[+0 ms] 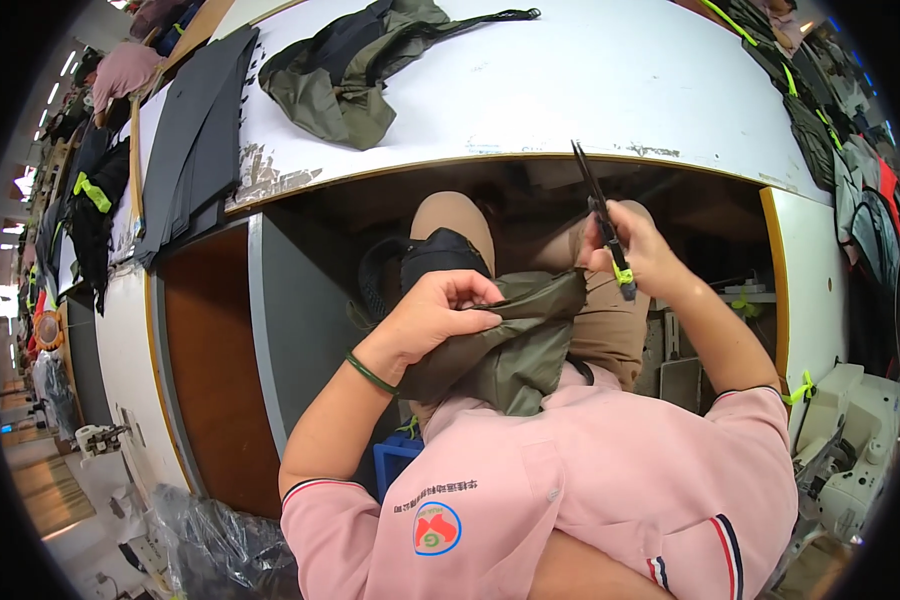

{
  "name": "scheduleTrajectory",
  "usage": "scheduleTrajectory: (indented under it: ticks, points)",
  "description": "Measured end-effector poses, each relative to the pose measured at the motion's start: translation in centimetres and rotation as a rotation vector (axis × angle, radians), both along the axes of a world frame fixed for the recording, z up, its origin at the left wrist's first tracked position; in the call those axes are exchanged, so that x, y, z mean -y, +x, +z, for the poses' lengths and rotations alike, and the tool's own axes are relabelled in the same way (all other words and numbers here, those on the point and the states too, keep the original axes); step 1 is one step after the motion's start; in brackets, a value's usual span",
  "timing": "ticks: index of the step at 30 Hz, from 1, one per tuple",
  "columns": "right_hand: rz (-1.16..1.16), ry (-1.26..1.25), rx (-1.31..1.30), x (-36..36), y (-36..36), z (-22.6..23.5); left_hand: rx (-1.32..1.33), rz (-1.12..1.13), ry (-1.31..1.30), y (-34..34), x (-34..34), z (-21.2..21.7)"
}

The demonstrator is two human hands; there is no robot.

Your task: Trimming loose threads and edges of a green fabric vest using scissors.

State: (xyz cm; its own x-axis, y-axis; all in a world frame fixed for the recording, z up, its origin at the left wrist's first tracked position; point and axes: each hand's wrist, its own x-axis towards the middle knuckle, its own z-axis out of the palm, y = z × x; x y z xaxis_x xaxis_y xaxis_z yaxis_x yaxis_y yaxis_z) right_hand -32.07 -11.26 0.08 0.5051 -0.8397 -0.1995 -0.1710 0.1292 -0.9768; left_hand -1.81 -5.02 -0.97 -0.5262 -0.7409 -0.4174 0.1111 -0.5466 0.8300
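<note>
My left hand [440, 315] pinches the edge of an olive-green fabric piece [530, 350] between thumb and fingers. The thin cloth hangs in folds over my lap, and a black padded part with a webbing strap [373, 275] lies beside it against my knee. To the right, my right hand [635, 250] is closed around dark thread snips [600, 205]. Their narrow blades point up and away from me, and lime-yellow wrapping covers the near end. The blades are apart from the cloth. A green bangle [370, 374] circles my left wrist.
Beyond my knees runs a white worktable [570, 80] with a chipped edge, carrying an olive-and-black bag piece [345, 75]. Dark flat panels [195, 130] overlap at its left. A white sewing machine [840, 440] stands at right, and a blue crate [395, 460] sits low beside me. Another person [125, 75] works far left.
</note>
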Motion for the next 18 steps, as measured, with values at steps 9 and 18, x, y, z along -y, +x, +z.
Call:
scheduleTrajectory:
  ticks: [9,18]
  points:
    - [0.355,-1.004,-0.822,1.8,-2.6,6.8,-0.029,0.049,0.056,0.3,0.3,-0.6]
    - [0.533,-1.048,-0.849,2.0,0.4,7.9,0.011,0.064,-0.020,-1.0,0.3,-0.1]
